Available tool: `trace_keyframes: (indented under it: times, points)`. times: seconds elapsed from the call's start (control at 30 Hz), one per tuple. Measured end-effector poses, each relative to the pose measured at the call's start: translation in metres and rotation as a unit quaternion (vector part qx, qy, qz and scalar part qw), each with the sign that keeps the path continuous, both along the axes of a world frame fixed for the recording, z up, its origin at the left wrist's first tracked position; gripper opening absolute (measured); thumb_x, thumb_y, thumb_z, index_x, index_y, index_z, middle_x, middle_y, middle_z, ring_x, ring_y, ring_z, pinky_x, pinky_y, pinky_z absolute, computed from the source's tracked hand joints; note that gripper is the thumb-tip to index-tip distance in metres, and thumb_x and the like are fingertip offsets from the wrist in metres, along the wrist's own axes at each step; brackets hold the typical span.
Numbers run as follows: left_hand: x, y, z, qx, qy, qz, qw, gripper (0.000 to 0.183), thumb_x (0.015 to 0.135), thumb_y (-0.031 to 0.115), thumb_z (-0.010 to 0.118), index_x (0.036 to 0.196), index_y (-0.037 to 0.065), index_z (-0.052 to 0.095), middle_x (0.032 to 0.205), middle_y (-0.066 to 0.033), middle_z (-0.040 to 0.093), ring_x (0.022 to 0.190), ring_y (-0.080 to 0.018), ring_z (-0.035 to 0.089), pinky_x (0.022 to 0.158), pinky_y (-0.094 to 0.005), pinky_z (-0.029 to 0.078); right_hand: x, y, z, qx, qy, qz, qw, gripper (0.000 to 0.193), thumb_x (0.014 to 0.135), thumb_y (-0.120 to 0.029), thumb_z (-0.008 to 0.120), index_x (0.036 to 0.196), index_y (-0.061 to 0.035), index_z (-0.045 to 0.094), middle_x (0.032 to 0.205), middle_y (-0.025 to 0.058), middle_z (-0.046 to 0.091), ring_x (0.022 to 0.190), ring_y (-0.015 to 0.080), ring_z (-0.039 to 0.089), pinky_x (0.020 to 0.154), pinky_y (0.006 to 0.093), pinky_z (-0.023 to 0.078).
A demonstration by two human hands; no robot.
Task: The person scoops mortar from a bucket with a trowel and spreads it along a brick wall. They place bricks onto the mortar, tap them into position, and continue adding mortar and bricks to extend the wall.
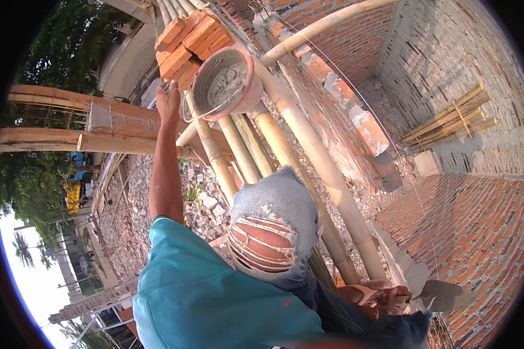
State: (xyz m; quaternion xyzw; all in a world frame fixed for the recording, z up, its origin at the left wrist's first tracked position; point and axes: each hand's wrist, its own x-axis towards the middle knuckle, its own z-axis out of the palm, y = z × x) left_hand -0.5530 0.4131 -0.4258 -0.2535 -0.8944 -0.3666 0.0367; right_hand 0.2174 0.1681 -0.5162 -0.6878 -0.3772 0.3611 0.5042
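My left arm stretches far forward, and my left hand [168,98] is at the near left corner of a stack of orange bricks [199,36]. Its fingers are slightly curled and apart, with no object visible in them. Just right of it a round bucket [247,93] of grey wet mortar [227,82] rests on the bamboo poles, its thin wire handle hanging down. At the lower right, my right hand [392,299] is closed on a trowel [445,296]; the blade points right and the handle is mostly hidden by the fingers.
Thick bamboo poles [323,160] form the platform under my bent knee [262,244]. A partly built brick wall [355,110] runs along the right, with a taut string above it. Rubble [137,215] covers the ground below. Bamboo pieces [448,119] lean against the far right wall.
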Motion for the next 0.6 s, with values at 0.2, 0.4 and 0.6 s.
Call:
trace_keyframes:
  times: [0.2,0.4,0.6]
  points:
    - [-0.031,-0.03,-0.104,0.2,-0.594,0.047,0.778,0.057,0.099,0.046,0.068,0.133,0.0,0.059,0.129,-0.0194,0.066,0.118,-0.0308,0.065,0.1,-0.0486,0.054,-0.059,0.106,0.055,-0.118,0.081,0.205,0.968,0.025,0.091,-0.021,0.076,0.09,-0.0051,0.056,0.072,0.0016,0.054,0.053,0.0086,0.05,0.046,0.0265,0.037]
    - [0.0,-0.033,-0.137,0.373,-0.575,0.018,0.728,0.07,0.107,0.06,0.037,0.158,0.012,0.038,0.159,-0.01,0.045,0.143,-0.0323,0.046,0.12,-0.0535,0.039,-0.099,0.111,0.085,-0.245,-0.02,0.284,0.927,0.034,0.093,-0.024,0.075,0.117,-0.0019,0.065,0.085,-0.0001,0.059,0.066,0.0079,0.055,0.059,0.0256,0.044]
    - [0.024,-0.013,-0.12,0.316,-0.497,-0.011,0.808,0.068,0.105,0.054,0.034,0.156,0.01,0.04,0.156,-0.0136,0.049,0.139,-0.036,0.05,0.117,-0.0529,0.044,-0.147,0.138,0.124,-0.181,-0.157,0.422,0.874,0.05,0.092,-0.03,0.074,0.126,0.0037,0.063,0.115,0.0228,0.068,0.104,0.0384,0.067,0.093,0.0424,0.051]
